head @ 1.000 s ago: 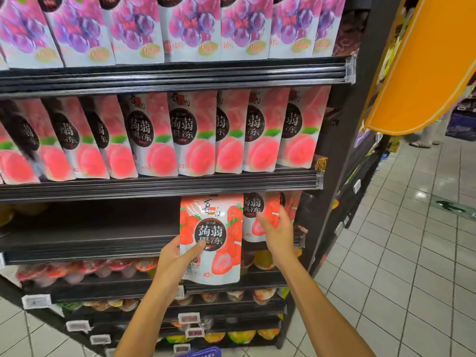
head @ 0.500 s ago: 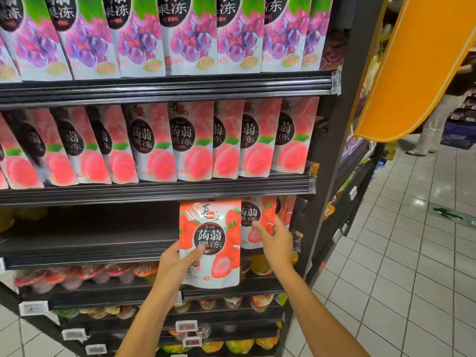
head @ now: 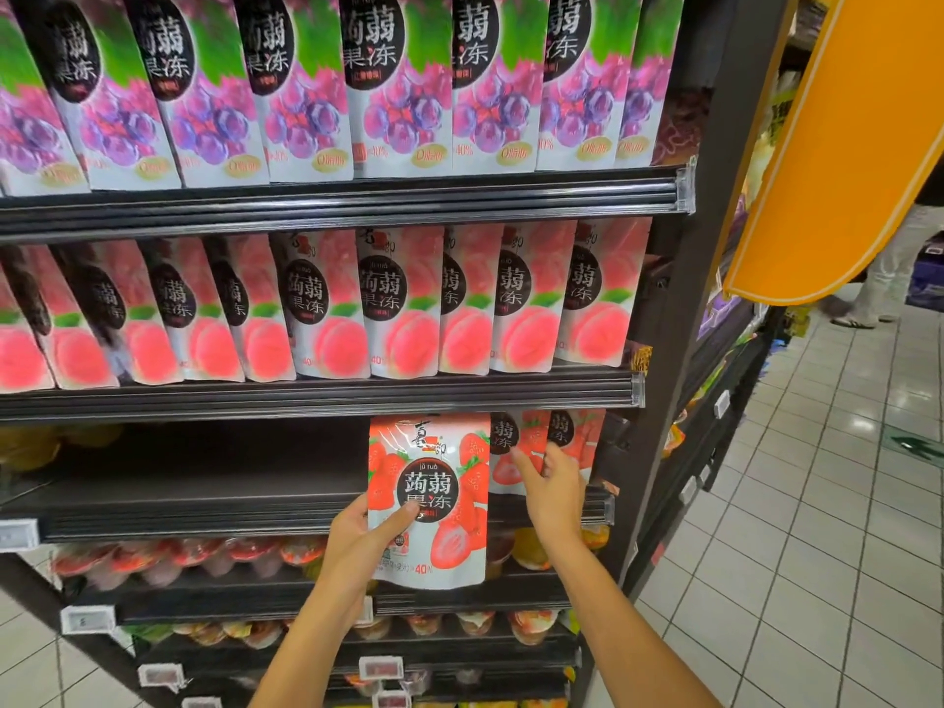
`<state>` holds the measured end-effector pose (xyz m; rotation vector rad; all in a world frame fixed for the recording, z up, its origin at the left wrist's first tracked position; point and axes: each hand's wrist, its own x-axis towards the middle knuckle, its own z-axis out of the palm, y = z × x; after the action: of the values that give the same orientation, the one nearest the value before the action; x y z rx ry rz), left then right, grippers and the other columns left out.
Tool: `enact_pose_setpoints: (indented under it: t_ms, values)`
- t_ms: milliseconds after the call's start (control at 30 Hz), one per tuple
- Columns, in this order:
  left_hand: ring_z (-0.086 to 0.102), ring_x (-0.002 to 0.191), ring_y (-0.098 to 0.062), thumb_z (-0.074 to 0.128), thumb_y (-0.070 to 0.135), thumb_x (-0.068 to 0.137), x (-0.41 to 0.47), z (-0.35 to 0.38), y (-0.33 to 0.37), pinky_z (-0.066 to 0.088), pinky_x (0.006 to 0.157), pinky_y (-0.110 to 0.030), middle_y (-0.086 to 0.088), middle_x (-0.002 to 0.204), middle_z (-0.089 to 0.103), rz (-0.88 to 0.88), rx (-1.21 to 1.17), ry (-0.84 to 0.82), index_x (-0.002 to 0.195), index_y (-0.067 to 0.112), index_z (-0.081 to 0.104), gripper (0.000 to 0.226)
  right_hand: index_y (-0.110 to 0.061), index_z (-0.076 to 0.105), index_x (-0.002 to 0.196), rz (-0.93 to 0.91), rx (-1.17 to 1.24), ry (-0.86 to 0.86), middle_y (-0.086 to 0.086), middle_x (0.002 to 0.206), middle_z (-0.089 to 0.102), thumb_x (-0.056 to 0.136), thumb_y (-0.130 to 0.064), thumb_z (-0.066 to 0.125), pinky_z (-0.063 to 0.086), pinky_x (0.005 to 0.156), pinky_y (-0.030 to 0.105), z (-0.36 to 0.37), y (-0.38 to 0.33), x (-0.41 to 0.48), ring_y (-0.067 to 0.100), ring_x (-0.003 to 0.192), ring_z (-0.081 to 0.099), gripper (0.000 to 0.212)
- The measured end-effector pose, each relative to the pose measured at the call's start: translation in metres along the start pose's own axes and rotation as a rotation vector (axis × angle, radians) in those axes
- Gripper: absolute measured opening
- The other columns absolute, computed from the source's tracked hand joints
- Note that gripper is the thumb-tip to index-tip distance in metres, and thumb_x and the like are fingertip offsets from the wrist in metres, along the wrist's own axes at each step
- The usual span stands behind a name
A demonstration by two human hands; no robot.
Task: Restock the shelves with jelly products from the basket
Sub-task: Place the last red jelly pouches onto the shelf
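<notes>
At the right end of the third shelf [head: 179, 508], head view: one strawberry jelly pouch [head: 428, 503], upright, label outward, held in front of the shelf lip with its top edge just under the shelf above. The left hand [head: 357, 541] grips its lower left edge, thumb laid across the front, fingers hidden behind the pack. The right hand [head: 554, 490] has its forefinger and thumb spread straight against the shelved strawberry pouches [head: 531, 442], two of them, partly covered by the held pouch and the hand; its other fingers are out of sight. The left stretch of this shelf is dark and hard to read. Peach pouches [head: 327, 304] fill the shelf above, blurred at the far left; grape pouches [head: 398, 84] above those are cut off at the top. Jelly cups [head: 179, 554] below are smeared. An orange banner [head: 858, 145] hides all but the legs of a bystander [head: 889, 278]. Against half a second ago: the view has tilted up, showing more of the grape labels; pouch and both hands keep the same places at the shelf.
</notes>
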<state>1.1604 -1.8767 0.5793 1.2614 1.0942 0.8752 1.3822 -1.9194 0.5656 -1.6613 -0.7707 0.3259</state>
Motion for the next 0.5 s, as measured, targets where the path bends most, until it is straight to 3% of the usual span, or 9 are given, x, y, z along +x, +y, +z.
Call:
enact_pose_setpoints:
  t_ms: [100,200,267,367,500]
  values:
    - [0.072,0.093,-0.022,0.077,0.026,0.08,0.002,-0.001,-0.001,0.055,0.078,-0.037,0.0,0.097,0.077,0.004,-0.001,0.011,0.107,0.016,0.068,0.03,-0.014,0.066,0.081,-0.026,-0.004,0.024,0.001,0.075,0.067,0.086,-0.033,0.073,0.045,0.06,0.026,-0.004,0.01,-0.007,0.008,0.069,0.059,0.021]
    - [0.071,0.094,-0.024,0.077,0.025,0.081,0.003,-0.001,-0.002,0.055,0.077,-0.037,-0.002,0.098,0.077,-0.003,-0.006,0.019,0.108,0.015,0.068,0.03,-0.018,0.071,0.097,0.012,-0.099,0.066,-0.003,0.09,0.071,0.084,-0.03,0.076,0.046,0.068,0.021,-0.006,0.021,-0.01,0.012,0.084,0.064,0.018]
    - [0.071,0.094,-0.024,0.077,0.024,0.081,0.004,0.0,-0.003,0.055,0.076,-0.036,-0.002,0.098,0.077,-0.008,-0.006,0.018,0.108,0.015,0.068,0.03,-0.015,0.073,0.106,0.065,-0.174,0.08,0.0,0.097,0.073,0.086,-0.027,0.075,0.044,0.063,0.018,-0.007,0.026,-0.01,0.012,0.084,0.064,0.024]
    - [0.072,0.093,-0.023,0.077,0.024,0.08,0.005,0.001,-0.004,0.054,0.073,-0.033,-0.001,0.096,0.077,-0.01,-0.006,0.008,0.108,0.015,0.068,0.03,-0.022,0.075,0.102,0.108,-0.29,0.138,-0.006,0.096,0.075,0.086,-0.034,0.074,0.033,0.051,0.016,-0.005,0.023,-0.008,0.007,0.073,0.059,0.02]
    - [0.072,0.095,-0.024,0.078,0.025,0.079,0.007,0.003,-0.002,0.057,0.079,-0.039,-0.002,0.097,0.077,-0.014,-0.01,-0.003,0.108,0.016,0.068,0.032,-0.026,0.076,0.097,0.132,-0.326,0.168,-0.007,0.094,0.076,0.085,-0.039,0.074,0.039,0.054,0.022,-0.003,0.018,-0.001,0.015,0.081,0.069,0.017]
